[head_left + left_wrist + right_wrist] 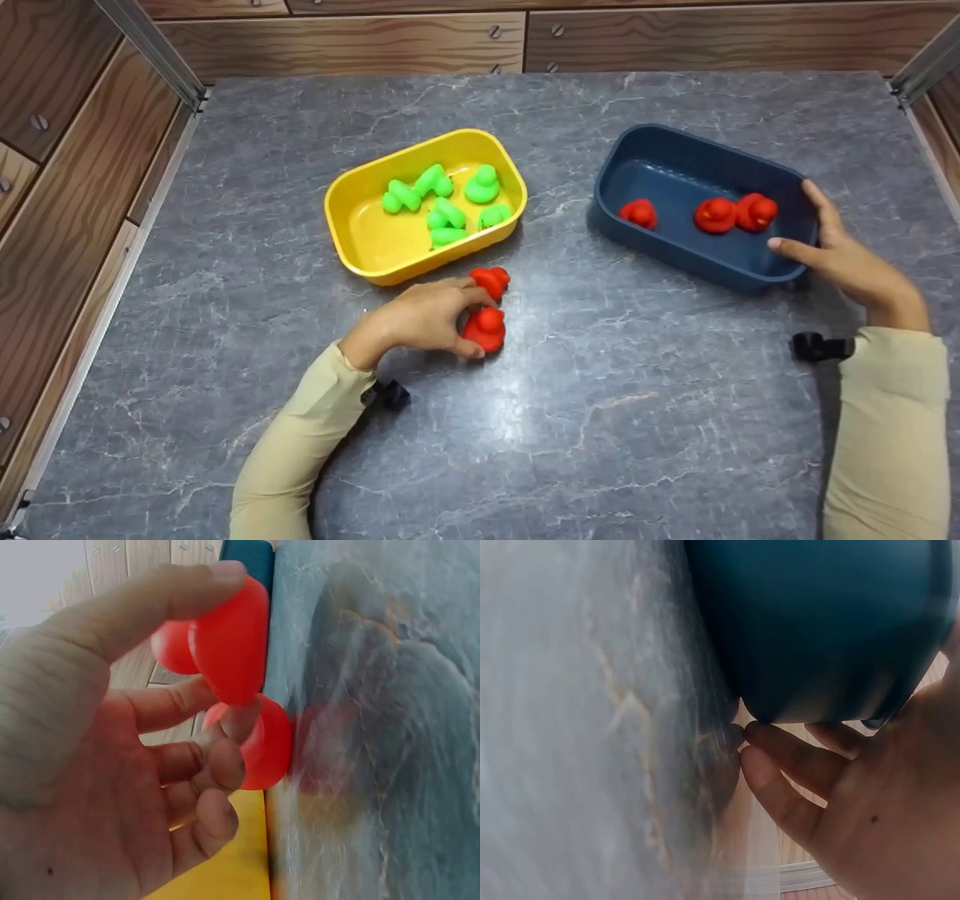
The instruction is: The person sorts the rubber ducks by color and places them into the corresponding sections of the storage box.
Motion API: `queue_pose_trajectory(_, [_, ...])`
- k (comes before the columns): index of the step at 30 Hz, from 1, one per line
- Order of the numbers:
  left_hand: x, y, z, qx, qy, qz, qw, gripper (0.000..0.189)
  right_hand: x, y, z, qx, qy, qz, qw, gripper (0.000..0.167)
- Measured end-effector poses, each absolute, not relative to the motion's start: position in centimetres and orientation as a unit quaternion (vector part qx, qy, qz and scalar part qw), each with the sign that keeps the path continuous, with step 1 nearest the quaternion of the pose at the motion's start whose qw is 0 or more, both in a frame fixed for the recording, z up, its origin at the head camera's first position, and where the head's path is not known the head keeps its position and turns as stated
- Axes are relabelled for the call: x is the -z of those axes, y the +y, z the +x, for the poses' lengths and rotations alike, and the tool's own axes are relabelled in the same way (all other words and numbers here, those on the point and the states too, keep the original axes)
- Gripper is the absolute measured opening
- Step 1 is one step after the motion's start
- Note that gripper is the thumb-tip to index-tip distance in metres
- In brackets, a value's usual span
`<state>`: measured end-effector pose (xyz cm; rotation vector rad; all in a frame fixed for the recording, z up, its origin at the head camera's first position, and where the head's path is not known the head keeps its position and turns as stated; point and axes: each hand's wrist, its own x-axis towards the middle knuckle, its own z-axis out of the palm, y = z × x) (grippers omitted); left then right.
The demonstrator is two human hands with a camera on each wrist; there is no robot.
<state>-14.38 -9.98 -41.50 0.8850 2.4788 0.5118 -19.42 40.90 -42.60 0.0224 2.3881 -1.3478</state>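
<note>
My left hand (427, 315) pinches a red toy duck (489, 334) between thumb and fingers, low over the grey table. A second red duck (493, 280) sits just beyond it, by the curled fingers and near the front wall of the yellow bin (346, 251). In the left wrist view, the thumb lies on the held duck (232, 645). My right hand (855, 262) holds the right end of the dark blue bin (690, 259), its thumb over the rim and the fingers along the outer wall. Three red ducks (715, 216) lie inside that bin.
Several green toy ducks (482, 184) lie in the yellow bin, mostly in its right half. Both bins stand on the grey marbled table (585, 420). Wood-patterned panels (337, 46) border the back and sides, with metal posts (154, 52) at the back corners.
</note>
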Motion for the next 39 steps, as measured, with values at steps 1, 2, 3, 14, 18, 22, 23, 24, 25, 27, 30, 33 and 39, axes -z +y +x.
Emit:
queue_pose_trajectory(1, [41.4,-9.9,-14.4,-0.192,0.899,0.324,0.224,0.056,42.6,40.9,-19.4,0.481,0.854,0.011,0.200,0.090])
queue_pose_trajectory(2, [41.4,-9.9,-14.4,-0.198,0.897,0.327,0.221,0.056,42.5,40.9,-19.4,0.482,0.853,0.012,0.201,0.090])
queue_pose_trajectory(3, [41.4,-9.8,-14.4,-0.204,0.896,0.330,0.217,0.057,42.5,40.9,-19.4,0.482,0.852,0.014,0.202,0.090])
queue_pose_trajectory(14, [41.1,-8.2,-14.8,-0.281,0.880,0.356,0.140,0.059,42.1,40.9,-19.6,0.491,0.843,0.023,0.218,0.092])
queue_pose_trajectory(18, [40.6,-6.8,-15.4,-0.294,0.878,0.362,0.113,0.061,42.1,40.8,-19.7,0.489,0.841,0.022,0.229,0.091])
queue_pose_trajectory(22, [40.0,-5.1,-16.0,-0.311,0.871,0.367,0.102,0.062,42.1,40.7,-19.7,0.488,0.841,0.024,0.233,0.091])
queue_pose_trajectory(23, [39.8,-4.7,-16.1,-0.312,0.870,0.368,0.102,0.062,42.1,40.7,-19.7,0.488,0.841,0.025,0.233,0.090])
queue_pose_trajectory(24, [39.7,-4.3,-16.2,-0.309,0.870,0.370,0.102,0.063,42.1,40.7,-19.7,0.487,0.841,0.025,0.233,0.090])
queue_pose_trajectory(25, [39.5,-3.9,-16.4,-0.305,0.871,0.371,0.101,0.063,42.0,40.7,-19.6,0.487,0.842,0.024,0.233,0.090])
queue_pose_trajectory(27, [39.3,-3.0,-16.6,-0.294,0.875,0.372,0.100,0.064,42.0,40.7,-19.6,0.486,0.842,0.024,0.232,0.089])
queue_pose_trajectory(30, [39.0,-1.7,-17.1,-0.284,0.879,0.370,0.099,0.064,42.0,40.8,-19.5,0.487,0.842,0.022,0.229,0.090])
queue_pose_trajectory(33, [38.7,-0.4,-17.6,-0.289,0.881,0.362,0.096,0.063,42.1,40.8,-19.4,0.497,0.839,0.019,0.223,0.091])
queue_pose_trajectory(39, [37.8,2.3,-18.7,-0.298,0.882,0.359,0.073,0.062,42.2,41.0,-19.1,0.502,0.838,0.014,0.214,0.089])
